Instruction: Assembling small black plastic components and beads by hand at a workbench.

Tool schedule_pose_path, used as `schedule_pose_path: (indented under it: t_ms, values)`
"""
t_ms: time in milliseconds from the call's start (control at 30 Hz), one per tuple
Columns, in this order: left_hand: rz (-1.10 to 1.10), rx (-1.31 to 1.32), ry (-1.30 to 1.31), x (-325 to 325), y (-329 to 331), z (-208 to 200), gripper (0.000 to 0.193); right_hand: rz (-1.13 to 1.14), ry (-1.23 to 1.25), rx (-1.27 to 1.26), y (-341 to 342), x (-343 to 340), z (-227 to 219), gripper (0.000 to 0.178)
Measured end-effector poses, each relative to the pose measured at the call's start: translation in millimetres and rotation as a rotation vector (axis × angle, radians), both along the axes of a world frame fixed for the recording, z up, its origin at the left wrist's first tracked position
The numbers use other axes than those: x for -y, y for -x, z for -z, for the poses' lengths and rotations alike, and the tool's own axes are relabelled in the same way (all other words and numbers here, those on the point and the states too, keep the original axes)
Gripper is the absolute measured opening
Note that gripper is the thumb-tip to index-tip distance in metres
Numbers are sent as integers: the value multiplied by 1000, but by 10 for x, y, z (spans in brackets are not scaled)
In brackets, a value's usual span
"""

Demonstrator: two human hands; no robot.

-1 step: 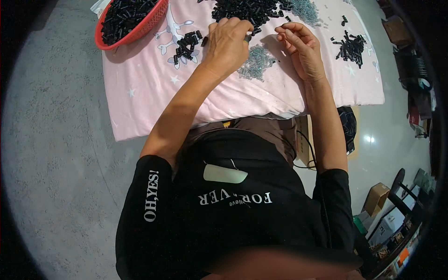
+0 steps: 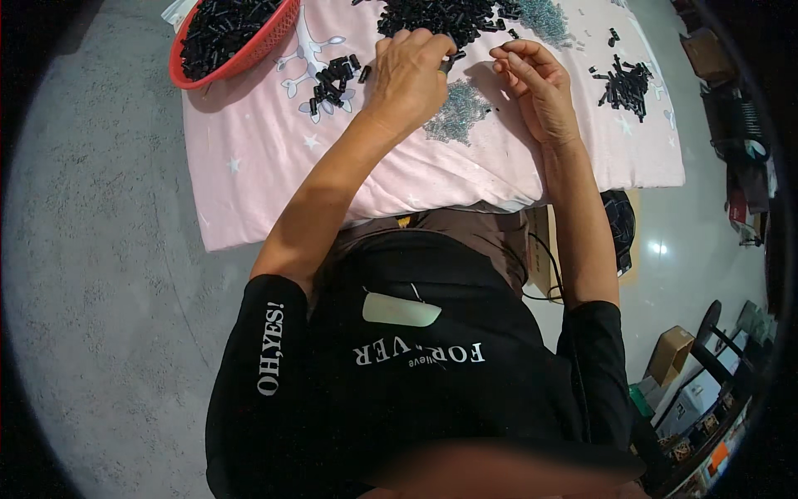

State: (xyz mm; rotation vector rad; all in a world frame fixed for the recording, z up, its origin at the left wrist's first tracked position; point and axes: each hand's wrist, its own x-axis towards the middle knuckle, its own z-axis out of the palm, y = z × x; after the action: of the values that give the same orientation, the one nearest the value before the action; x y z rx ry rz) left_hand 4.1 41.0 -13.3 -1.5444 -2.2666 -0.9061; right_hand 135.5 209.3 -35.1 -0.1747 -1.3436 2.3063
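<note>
My left hand is curled over the pink cloth, its fingertips closed on a small black tube piece. My right hand hovers just to its right with thumb and fingers pinched together; anything between them is too small to make out. Between and below the hands lies a patch of tiny silvery-grey parts. A large heap of black tube pieces spreads just beyond the hands.
A red plastic basket full of black pieces sits at the cloth's far left. Smaller clusters of black pieces lie left and right of the hands. Grey floor lies to the left, with boxes and a chair at the lower right.
</note>
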Motion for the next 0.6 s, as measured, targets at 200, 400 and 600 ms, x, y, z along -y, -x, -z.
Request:
schedule_pose_path:
  t_ms: [200, 400, 600]
  values:
    - [-50, -47, 82, -199, -35, 21, 26, 56, 10, 10, -8, 3, -9, 17]
    - [-42, -15, 114, -196, -23, 33, 23, 44, 10, 4, -6, 9, -15, 17]
    - [48, 13, -59, -138, -91, -46, 28, 54, -47, 33, -6, 40, -12, 17]
